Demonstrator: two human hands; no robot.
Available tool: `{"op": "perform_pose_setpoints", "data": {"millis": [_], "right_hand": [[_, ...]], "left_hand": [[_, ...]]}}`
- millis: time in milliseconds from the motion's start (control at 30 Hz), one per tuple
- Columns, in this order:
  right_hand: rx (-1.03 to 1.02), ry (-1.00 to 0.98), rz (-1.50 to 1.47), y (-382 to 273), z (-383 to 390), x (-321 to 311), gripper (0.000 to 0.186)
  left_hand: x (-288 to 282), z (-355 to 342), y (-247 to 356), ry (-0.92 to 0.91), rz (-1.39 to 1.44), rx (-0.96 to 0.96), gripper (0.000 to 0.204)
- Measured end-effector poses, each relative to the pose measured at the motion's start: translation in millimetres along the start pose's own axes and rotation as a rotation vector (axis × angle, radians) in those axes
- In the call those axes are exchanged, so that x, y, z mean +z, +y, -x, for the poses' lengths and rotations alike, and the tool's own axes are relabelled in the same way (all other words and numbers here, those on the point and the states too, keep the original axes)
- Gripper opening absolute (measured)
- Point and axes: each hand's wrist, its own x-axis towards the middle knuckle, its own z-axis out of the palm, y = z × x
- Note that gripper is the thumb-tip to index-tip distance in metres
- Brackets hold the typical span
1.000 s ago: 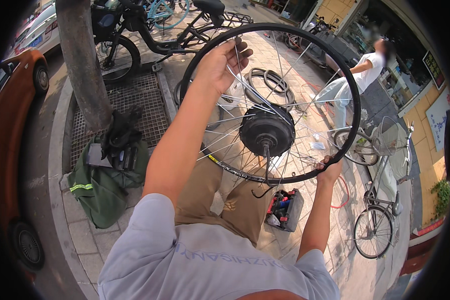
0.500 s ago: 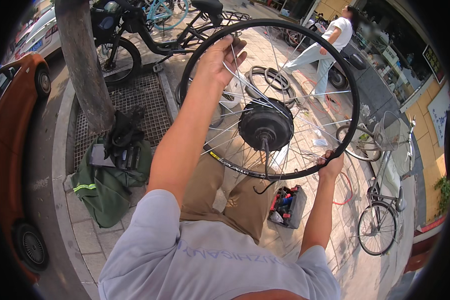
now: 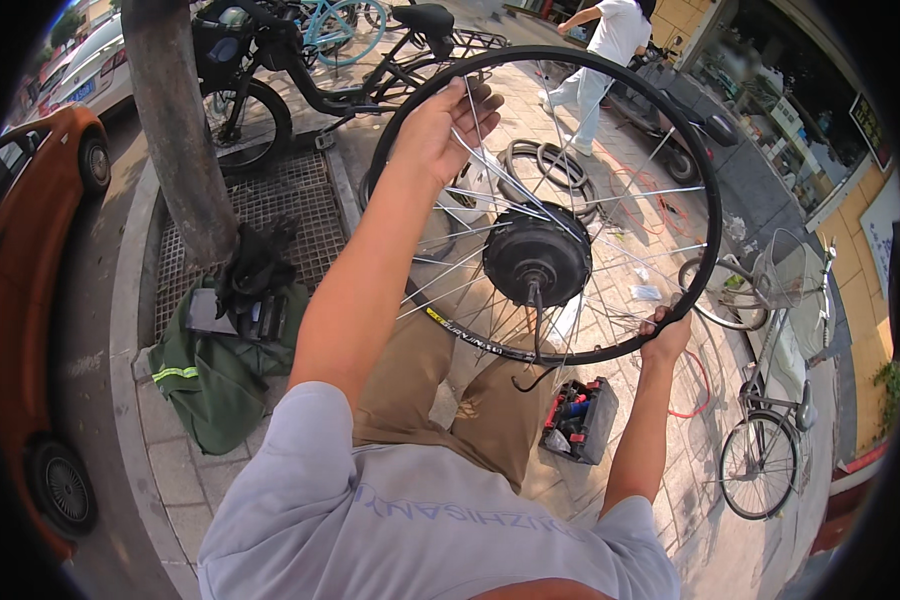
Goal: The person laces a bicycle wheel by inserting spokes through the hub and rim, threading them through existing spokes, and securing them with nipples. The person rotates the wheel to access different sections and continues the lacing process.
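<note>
A bicycle wheel (image 3: 708,250) with a black rim hangs tilted in front of me. At its middle is a black hub motor (image 3: 536,255), from which a dark cable (image 3: 536,340) droops past the lower rim. My right hand (image 3: 667,335) is closed around the rim at the lower right. Inside the upper left rim, my left hand (image 3: 440,135) has its fingers loosely curled about a thin silver spoke (image 3: 473,108). Several spokes slant from the hub toward that hand, while others reach the rim. The palm partly hides where they end.
An open toolbox (image 3: 580,420) sits by my knees. Tyres (image 3: 548,170) lie on the paving beyond the wheel. Left are a tree trunk (image 3: 175,130), a green bag (image 3: 215,385) and an orange car (image 3: 20,290). A bicycle (image 3: 760,460) stands right; a person (image 3: 610,45) walks behind.
The wheel and both hands have shifted slightly right and down in the view. My grips look the same. The walking person has moved left and farther off.
</note>
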Motion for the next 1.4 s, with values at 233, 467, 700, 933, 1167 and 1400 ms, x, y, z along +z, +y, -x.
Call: {"op": "perform_pose_setpoints", "data": {"millis": [233, 467, 700, 933, 1167, 1400], "right_hand": [[-0.006, -0.025, 0.017, 0.1, -1.8, -2.0, 0.033], [-0.009, 0.014, -0.027, -3.2, 8.0, 7.8, 0.028], [0.014, 0.0, 0.003, -8.2, 12.0, 12.5, 0.031], [-0.028, -0.028, 0.019, -5.4, 4.5, 0.8, 0.021], [-0.006, -0.026, 0.026, -7.4, 1.4, 1.3, 0.032], [-0.018, -0.053, 0.044, -8.1, 6.4, 12.9, 0.03]], "left_hand": [[4.2, -1.5, -1.8, 0.074, -0.033, 0.016, 0.012], [18.7, -3.4, -11.5, 0.218, -0.019, 0.136, 0.005], [32.9, -5.2, -23.6, 0.385, -0.051, 0.306, 0.015], [27.0, -3.8, -34.6, 0.289, -0.16, 0.331, 0.022], [4.8, -5.8, -16.7, 0.05, -0.077, 0.158, 0.014], [-18.0, -14.9, 25.1, -0.076, -0.513, -0.05, 0.029]]}}
